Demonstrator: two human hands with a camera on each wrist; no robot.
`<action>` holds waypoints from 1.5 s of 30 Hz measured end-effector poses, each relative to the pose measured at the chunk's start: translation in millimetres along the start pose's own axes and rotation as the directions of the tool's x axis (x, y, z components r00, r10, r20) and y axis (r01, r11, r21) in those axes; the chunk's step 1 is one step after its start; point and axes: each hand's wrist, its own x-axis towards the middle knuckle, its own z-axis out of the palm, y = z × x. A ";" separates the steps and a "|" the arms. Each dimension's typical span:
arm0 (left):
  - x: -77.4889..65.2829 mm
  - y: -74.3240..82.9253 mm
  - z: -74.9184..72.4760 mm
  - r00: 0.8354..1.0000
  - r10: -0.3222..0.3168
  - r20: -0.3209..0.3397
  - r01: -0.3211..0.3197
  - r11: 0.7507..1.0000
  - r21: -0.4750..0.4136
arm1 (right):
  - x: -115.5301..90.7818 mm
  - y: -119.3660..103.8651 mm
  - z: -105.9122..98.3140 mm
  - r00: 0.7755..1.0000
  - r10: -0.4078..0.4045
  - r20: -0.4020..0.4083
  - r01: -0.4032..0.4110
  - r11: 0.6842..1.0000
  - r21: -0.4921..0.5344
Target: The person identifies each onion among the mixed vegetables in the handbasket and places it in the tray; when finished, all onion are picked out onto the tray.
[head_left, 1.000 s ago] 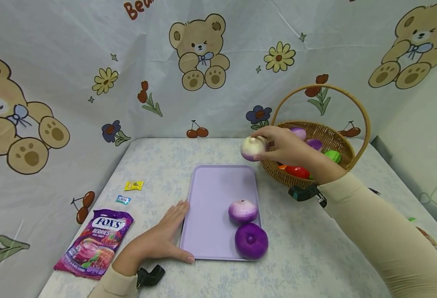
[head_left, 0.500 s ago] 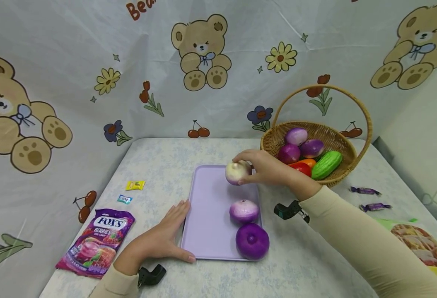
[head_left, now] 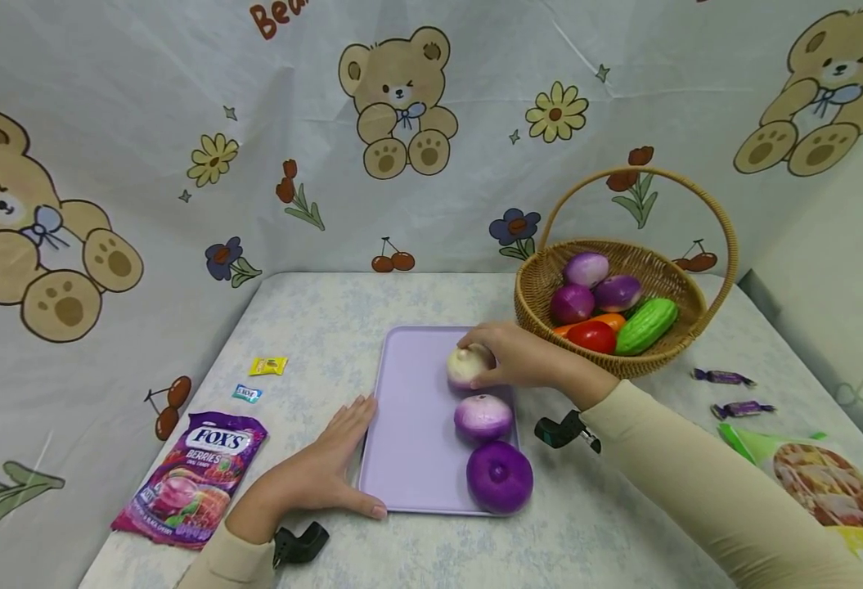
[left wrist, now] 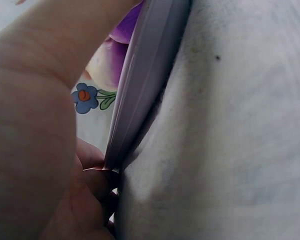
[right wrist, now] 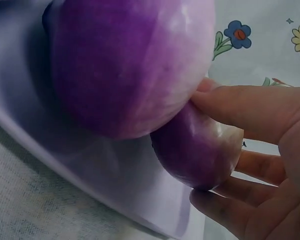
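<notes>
My right hand (head_left: 519, 353) holds a white-and-purple onion (head_left: 466, 366) low over the upper right part of a lilac tray (head_left: 409, 425). Thumb and fingers curve round this onion (right wrist: 197, 150) in the right wrist view; whether it touches the tray is hard to tell. Just nearer sits a pinkish-purple onion (head_left: 483, 418), which looms large in that same view. A dark purple onion (head_left: 499, 478) lies at the tray's near right corner, overlapping the rim. My left hand (head_left: 321, 470) rests with extended fingers along the tray's left edge; its fingertips touch the rim (left wrist: 135, 95) in the left wrist view.
A wicker basket (head_left: 670, 356) at the back right holds several purple onions, a carrot, a tomato and a green cucumber-like vegetable (head_left: 646, 325). Wrapped candies (head_left: 723, 377) and a green-yellow bag (head_left: 829, 483) lie right. A purple candy bag (head_left: 195, 478) and two small candies (head_left: 267, 366) lie left.
The right hand has carried the onion from beside the basket leftward and down to the tray, behind the pinkish-purple one. The left hand has stayed at the tray's edge.
</notes>
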 end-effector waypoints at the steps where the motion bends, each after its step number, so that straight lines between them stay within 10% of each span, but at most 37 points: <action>1: 0.0 0.1 -0.1 1.000 0.000 0.000 0.000 1.000 -0.002 | -0.4 0.9 0.8 1.000 0.001 0.001 -0.001 1.000 0.000; 19: -1.6 -1.6 1.0 1.000 -0.016 0.006 0.016 1.000 -0.021 | -3.6 -2.8 -4.7 0.999 0.044 0.007 -0.044 0.999 0.007; 45: -0.7 0.8 -0.1 1.000 -0.030 0.003 0.030 0.999 -0.017 | -5.8 16.4 -74.9 0.944 0.175 -0.281 -0.154 0.984 0.093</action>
